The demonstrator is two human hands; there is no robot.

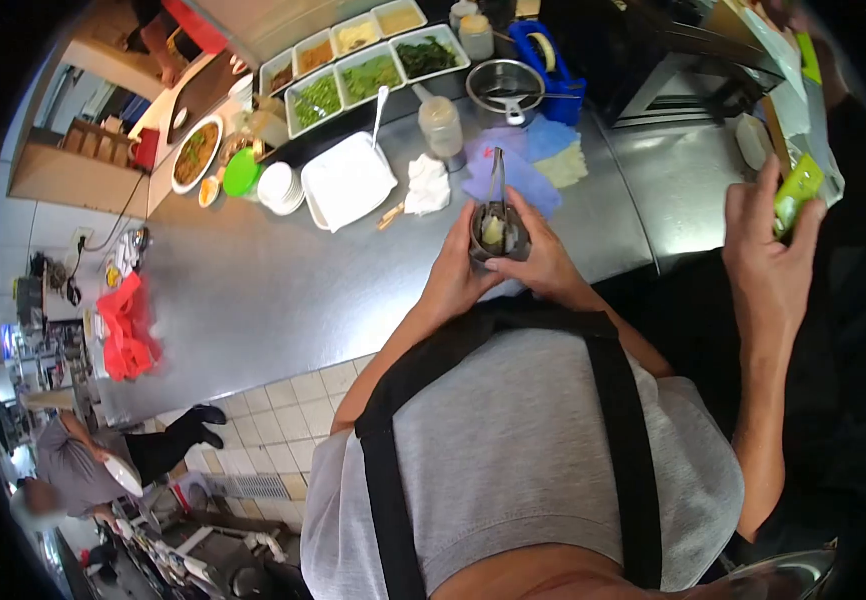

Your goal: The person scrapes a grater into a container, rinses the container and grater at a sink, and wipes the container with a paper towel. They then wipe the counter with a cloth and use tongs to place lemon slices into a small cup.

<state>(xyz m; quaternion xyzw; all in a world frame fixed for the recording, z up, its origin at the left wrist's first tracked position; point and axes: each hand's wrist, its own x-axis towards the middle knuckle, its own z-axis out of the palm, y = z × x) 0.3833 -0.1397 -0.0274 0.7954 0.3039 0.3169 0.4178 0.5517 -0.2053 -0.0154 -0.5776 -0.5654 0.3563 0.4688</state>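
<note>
My left hand [456, 265] and my right hand [545, 258] are wrapped round a small metal cup [515, 249] at the counter's front edge, one on each side. Metal tongs [497, 178] stand in the cup, their upper end pointing away from me. Inside the cup lies something pale yellow-green [493, 232], too small to name. Just beyond my hands, purple and blue cloths [506, 168] lie on the steel counter [283, 280].
Behind are trays of chopped greens [371, 76], a sieve [506, 88] and a squeeze bottle [441, 125]. White trays [349, 182] and bowls [280, 188] stand left. Another person's hand [768, 235] holds a green packet [798, 192] at right. A person [88, 455] stands lower left, holding a plate.
</note>
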